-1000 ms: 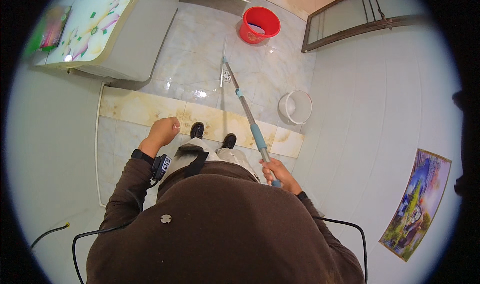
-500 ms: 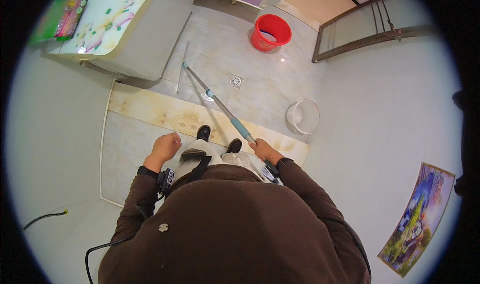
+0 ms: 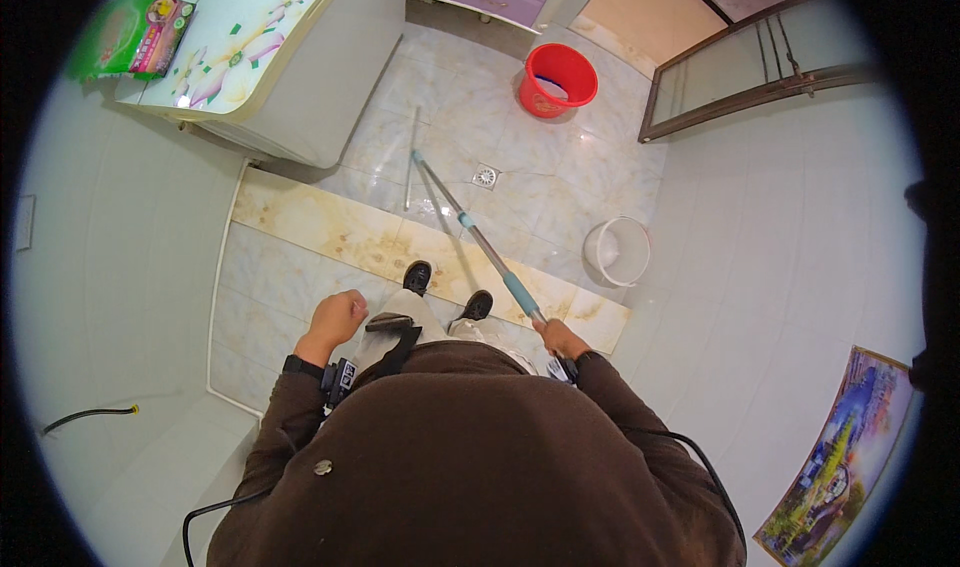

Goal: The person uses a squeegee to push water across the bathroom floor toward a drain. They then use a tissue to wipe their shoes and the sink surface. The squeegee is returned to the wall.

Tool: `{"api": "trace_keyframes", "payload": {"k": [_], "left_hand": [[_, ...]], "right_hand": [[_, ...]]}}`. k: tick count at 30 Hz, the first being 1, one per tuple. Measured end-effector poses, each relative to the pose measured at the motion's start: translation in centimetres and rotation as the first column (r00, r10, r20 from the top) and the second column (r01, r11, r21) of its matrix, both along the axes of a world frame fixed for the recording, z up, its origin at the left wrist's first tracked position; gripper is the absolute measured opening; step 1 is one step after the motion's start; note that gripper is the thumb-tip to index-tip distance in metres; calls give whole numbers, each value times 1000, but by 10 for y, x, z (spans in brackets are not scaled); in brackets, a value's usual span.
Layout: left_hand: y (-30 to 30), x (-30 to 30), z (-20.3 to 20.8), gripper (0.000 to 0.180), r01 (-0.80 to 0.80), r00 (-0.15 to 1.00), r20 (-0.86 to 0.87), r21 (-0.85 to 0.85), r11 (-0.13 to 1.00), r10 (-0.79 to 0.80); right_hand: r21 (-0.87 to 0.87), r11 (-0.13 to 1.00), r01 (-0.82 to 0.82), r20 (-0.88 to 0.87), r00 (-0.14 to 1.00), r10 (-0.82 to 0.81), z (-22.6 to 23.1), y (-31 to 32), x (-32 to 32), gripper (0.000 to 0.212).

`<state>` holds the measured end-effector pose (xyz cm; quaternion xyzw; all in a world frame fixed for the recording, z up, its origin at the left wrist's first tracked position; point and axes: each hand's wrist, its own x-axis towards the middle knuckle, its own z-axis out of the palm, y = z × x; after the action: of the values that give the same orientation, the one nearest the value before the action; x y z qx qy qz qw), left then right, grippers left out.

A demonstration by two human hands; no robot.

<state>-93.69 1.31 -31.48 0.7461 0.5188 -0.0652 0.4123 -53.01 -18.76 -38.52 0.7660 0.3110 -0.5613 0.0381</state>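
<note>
At person's right hip, right hand [image 3: 567, 340] wraps near end of long steel-and-teal pole [image 3: 486, 247], presumably for reach: thin pale bar-shaped head [image 3: 408, 187] sits on glossy marbled tile floor [image 3: 545, 202] ahead, left of round metal drain [image 3: 485, 176]. Left hand [image 3: 340, 317] curled in loose fist, nothing visible inside, perhaps for balance. Brown-stained cream strip [image 3: 320, 223] crosses floor; red plastic bucket [image 3: 543, 104] beyond, translucent white bucket [image 3: 594, 256] near pale wall [image 3: 760, 227].

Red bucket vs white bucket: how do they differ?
Colour: the red bucket looks solid red; the white bucket is pale and looks translucent.
Place: the red bucket stands farther from the person; the white bucket is nearer, close to the right-hand wall.
Shared: both are open-topped and stand on the tiled floor.
</note>
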Motion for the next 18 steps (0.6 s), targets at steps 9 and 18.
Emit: {"api": "trace_keyframes", "payload": {"k": [9, 18], "left_hand": [[10, 25, -2, 15, 41, 998, 52, 62, 997, -44], [4, 19, 5, 14, -16, 1000, 27, 26, 1000, 15]], "right_hand": [[-136, 921, 365, -49, 926, -374, 67, -77, 7, 48], [116, 989, 96, 47, 994, -102, 67, -84, 9, 52]]}}
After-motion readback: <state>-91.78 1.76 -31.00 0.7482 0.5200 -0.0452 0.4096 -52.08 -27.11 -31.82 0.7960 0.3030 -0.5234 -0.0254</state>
